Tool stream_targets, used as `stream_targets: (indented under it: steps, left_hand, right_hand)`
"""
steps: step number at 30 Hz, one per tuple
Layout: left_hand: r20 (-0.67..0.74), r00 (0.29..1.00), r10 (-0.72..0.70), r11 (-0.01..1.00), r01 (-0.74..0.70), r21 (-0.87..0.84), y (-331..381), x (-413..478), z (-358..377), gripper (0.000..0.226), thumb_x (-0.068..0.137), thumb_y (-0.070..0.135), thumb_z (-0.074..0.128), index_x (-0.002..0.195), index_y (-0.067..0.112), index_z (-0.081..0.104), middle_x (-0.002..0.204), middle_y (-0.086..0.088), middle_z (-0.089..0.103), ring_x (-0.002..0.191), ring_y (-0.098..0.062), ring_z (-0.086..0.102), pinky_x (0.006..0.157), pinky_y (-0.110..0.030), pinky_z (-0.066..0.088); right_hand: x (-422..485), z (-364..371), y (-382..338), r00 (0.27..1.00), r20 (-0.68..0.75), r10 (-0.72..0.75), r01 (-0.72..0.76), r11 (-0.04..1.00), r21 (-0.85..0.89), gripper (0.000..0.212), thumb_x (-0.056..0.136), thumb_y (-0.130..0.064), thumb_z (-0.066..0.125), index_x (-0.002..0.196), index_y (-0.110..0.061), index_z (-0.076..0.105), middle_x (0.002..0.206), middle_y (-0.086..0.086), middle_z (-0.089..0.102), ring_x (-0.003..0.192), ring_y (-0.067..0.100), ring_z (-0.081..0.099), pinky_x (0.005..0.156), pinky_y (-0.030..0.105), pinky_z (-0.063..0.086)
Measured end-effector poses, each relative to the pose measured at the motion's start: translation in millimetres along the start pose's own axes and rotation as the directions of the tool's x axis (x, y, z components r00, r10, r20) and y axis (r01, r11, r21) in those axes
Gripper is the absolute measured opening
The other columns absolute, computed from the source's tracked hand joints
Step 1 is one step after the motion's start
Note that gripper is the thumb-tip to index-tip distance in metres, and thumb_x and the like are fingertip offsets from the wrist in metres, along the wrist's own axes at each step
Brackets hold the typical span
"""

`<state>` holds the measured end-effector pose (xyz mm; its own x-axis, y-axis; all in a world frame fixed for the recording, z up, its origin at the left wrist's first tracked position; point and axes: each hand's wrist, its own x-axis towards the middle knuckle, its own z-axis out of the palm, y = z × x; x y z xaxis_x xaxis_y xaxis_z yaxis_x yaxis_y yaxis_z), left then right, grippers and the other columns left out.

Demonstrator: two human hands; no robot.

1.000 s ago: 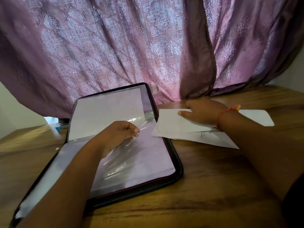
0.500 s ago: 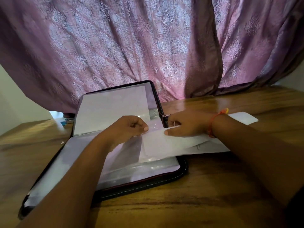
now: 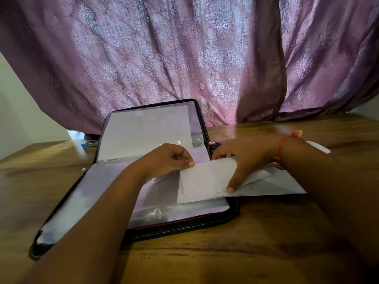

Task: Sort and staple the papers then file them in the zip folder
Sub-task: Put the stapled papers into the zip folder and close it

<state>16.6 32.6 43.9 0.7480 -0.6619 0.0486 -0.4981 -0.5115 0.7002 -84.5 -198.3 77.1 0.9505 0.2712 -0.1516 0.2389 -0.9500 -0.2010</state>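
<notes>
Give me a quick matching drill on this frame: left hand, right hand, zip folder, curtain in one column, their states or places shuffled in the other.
1. left hand
2. right hand
3. zip folder
4. curtain

a. hangs behind the table
b. lies open on the table
c. pinches the clear sleeve's edge
d. holds the papers at the folder's right edge

Pairs: 1-c, 2-d, 3-b, 4-a
</notes>
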Motion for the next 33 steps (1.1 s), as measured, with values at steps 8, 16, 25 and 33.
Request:
stream_targets:
  steps: [8, 16, 25, 33]
  left_hand:
    - [0.002, 0.999, -0.043, 0.999, 0.043, 0.012, 4, -2, 1, 0.020, 0.095, 0.035, 0.067, 0.100, 0.020, 0.079, 0.103, 0.008, 0.075, 0.100, -0.015, 0.067, 0.090, -0.027, 0.048]
    - [-0.004, 1.000, -0.030, 1.000, 0.030, 0.002, 5, -3, 1, 0.034, 0.098, 0.042, 0.060, 0.072, 0.023, 0.071, 0.067, 0.017, 0.064, 0.076, -0.011, 0.058, 0.077, -0.026, 0.042]
    - [-0.006, 1.000, -0.017, 0.999, 0.018, 0.045, 4, -2, 2, 0.033, 0.096, 0.047, 0.063, 0.075, 0.023, 0.073, 0.071, 0.015, 0.066, 0.077, -0.013, 0.059, 0.080, -0.028, 0.045]
    - [-0.015, 1.000, -0.011, 0.998, 0.012, 0.065, 7, -3, 2, 0.048, 0.099, 0.044, 0.060, 0.052, 0.032, 0.063, 0.050, 0.018, 0.051, 0.058, -0.006, 0.044, 0.068, -0.026, 0.036]
  right_hand:
    - [2, 2, -4, 0.999, -0.052, -0.006, 0.003, 0.999, -0.048, 0.073, 0.067, -0.050, 0.084, 0.131, -0.035, 0.051, 0.124, -0.014, 0.054, 0.109, 0.011, 0.052, 0.097, 0.030, 0.044]
    - [8, 4, -1, 0.994, -0.108, -0.008, -0.011, 0.985, -0.174, 0.084, 0.075, -0.059, 0.073, 0.146, -0.029, 0.039, 0.141, -0.006, 0.047, 0.124, 0.015, 0.045, 0.098, 0.025, 0.036]
    - [0, 3, -2, 0.985, -0.173, -0.018, -0.011, 0.986, -0.165, 0.086, 0.068, -0.080, 0.042, 0.142, -0.037, 0.046, 0.143, -0.012, 0.049, 0.127, 0.013, 0.046, 0.106, 0.033, 0.039]
    - [-1, 3, -3, 0.924, -0.362, -0.122, 0.028, 0.967, -0.255, 0.057, 0.088, -0.074, 0.036, 0.112, -0.033, 0.067, 0.104, -0.010, 0.067, 0.085, 0.009, 0.053, 0.079, 0.033, 0.051]
